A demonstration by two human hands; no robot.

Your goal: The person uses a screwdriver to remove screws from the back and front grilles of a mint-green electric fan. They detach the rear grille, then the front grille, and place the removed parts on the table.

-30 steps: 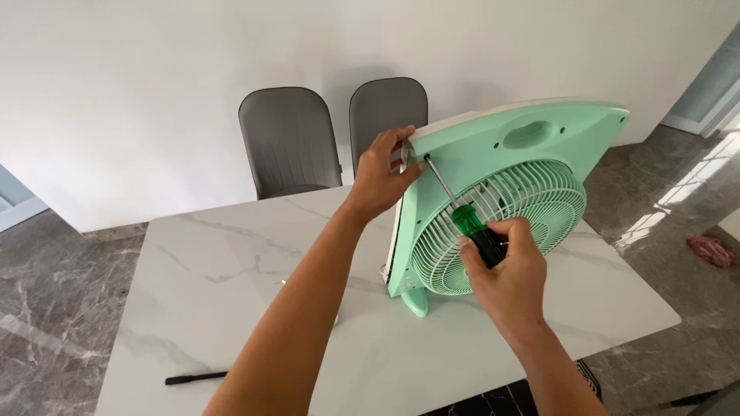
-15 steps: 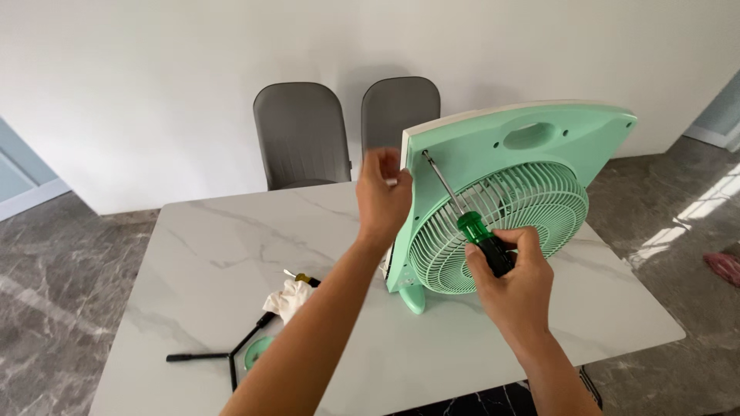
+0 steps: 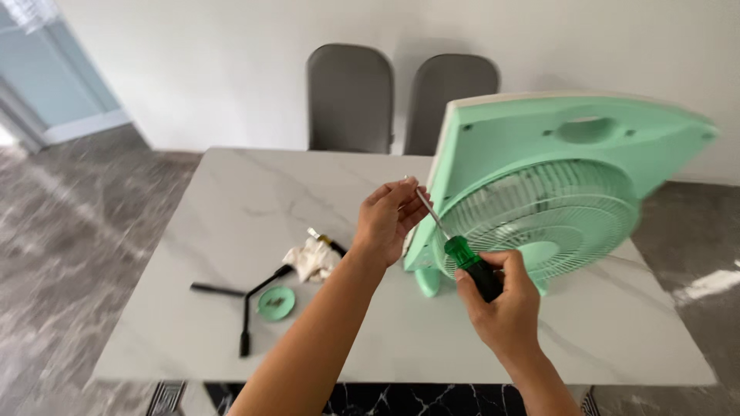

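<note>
A mint-green box fan [image 3: 539,142] stands upright on the white marble table [image 3: 231,200], its round rear grille [image 3: 555,216] facing me. My right hand [image 3: 505,308] grips the green-and-black handle of a screwdriver [image 3: 470,266]. The metal shaft slants up and to the left, clear of the fan's left edge. My left hand [image 3: 385,223] is just left of the fan, with its fingertips pinched around the tip of the shaft. Whether a screw sits between the fingers is hidden.
On the table to the left lie a black three-armed wrench [image 3: 247,300], a small green round cap [image 3: 275,302] and a crumpled white cloth [image 3: 311,260]. Two grey chairs [image 3: 351,96] stand behind the table against the white wall. The floor is grey marble.
The screwdriver has come off the fan's upper left corner and dropped lower. My left hand has left the fan's corner and closed on the shaft tip. My view has shifted.
</note>
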